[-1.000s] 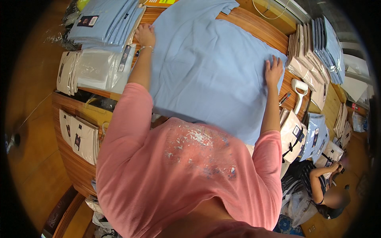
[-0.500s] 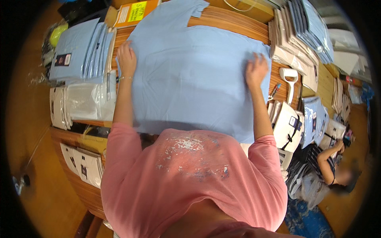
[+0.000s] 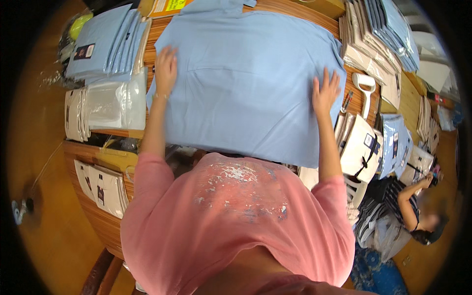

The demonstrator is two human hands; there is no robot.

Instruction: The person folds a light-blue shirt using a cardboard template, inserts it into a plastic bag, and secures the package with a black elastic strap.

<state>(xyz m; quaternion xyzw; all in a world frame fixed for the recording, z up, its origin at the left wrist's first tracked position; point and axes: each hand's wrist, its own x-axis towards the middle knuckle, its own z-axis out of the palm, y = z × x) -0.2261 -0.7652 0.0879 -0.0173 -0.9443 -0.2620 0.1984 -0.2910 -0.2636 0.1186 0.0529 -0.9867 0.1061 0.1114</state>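
A light blue knit shirt (image 3: 246,88) lies spread over the wood-striped table (image 3: 324,27), its lower edge overhanging the side nearest me. Soft creases run across its middle. My left hand (image 3: 166,71) rests on the left part of the cloth, palm down, with the fingers stretched out. On the right part, my right hand (image 3: 325,96) lies flat with its fingers spread. Neither hand grips the fabric.
At the left are bagged blue shirts (image 3: 101,44) and clear plastic bags (image 3: 115,105). A white lint roller (image 3: 365,88) lies right of the shirt, near folded cream garments (image 3: 361,145). Tall bagged stacks (image 3: 366,42) stand far right. Another person (image 3: 408,201) sits at lower right.
The cloth's upper part has spread wider at the top right, and its upper left part has shifted. Both hands have slid a little to the right. The whole view has shifted slightly.
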